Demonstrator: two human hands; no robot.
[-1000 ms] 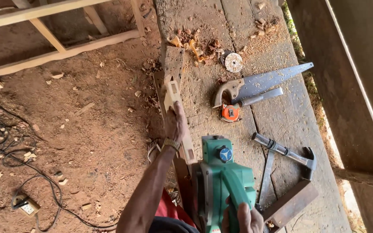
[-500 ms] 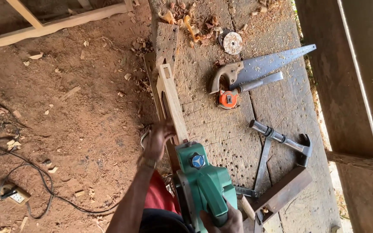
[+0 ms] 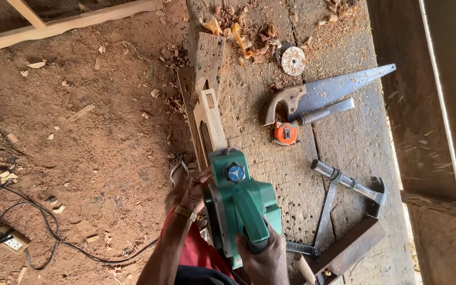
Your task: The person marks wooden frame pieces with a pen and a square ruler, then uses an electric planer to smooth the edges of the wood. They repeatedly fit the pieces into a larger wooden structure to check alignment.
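I hold the green planer (image 3: 241, 203) further along the wooden piece (image 3: 209, 119) at the workbench (image 3: 344, 132) left edge than a second ago. My right hand (image 3: 264, 258) stays clenched around its handle; my left hand (image 3: 196, 190), fingers curled, presses its side.

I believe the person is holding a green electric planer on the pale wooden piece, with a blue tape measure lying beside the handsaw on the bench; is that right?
Nearly. The head view shows that the tape measure is orange, not blue. The rest holds: the right hand grips the green electric planer on the pale wooden piece, the left hand rests beside it, and the handsaw lies on the wooden bench.
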